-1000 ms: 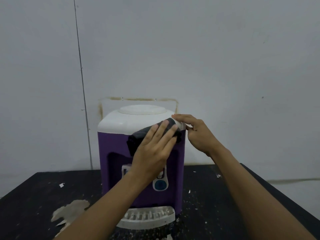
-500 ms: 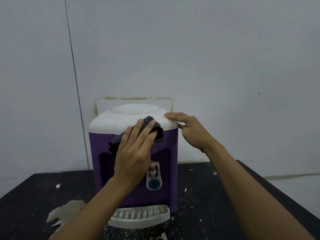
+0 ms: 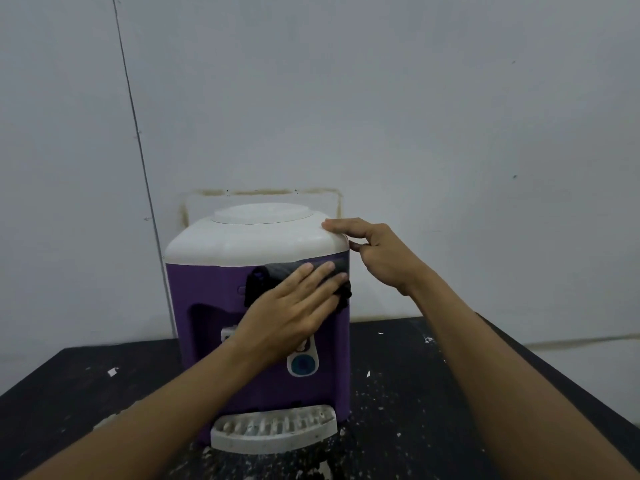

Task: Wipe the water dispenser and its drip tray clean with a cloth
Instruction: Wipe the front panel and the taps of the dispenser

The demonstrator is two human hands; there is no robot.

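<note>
Head view: your left hand point(image 3: 291, 313) lies flat with straight fingers on a dark grey cloth point(image 3: 273, 271), pressing it against the upper front of the water dispenser point(image 3: 204, 292). The cloth is just under the seam where the purple body meets the white top point(image 3: 249, 240), toward the right front corner. Part of it bunches out to the left of your fingers, and a fold hangs below them at the right edge. Your right hand point(image 3: 381, 254) rests on the top right corner of the white top. Its forefinger is laid along the rim, the other fingers are loosely bent beside the corner, and it holds nothing. The dispenser stands upright on a dark surface point(image 3: 450, 393), close to a pale wall point(image 3: 415, 98). Its white slotted drip tray point(image 3: 277, 427) juts out at the foot of the front, and neither hand touches it. A round blue tap button point(image 3: 303, 363) shows below your left wrist; the control beside it is mostly hidden by that hand. White flecks point(image 3: 112, 371) lie scattered over the surface around the dispenser. A brownish stained outline point(image 3: 263, 192) marks the wall just behind the dispenser's top.
</note>
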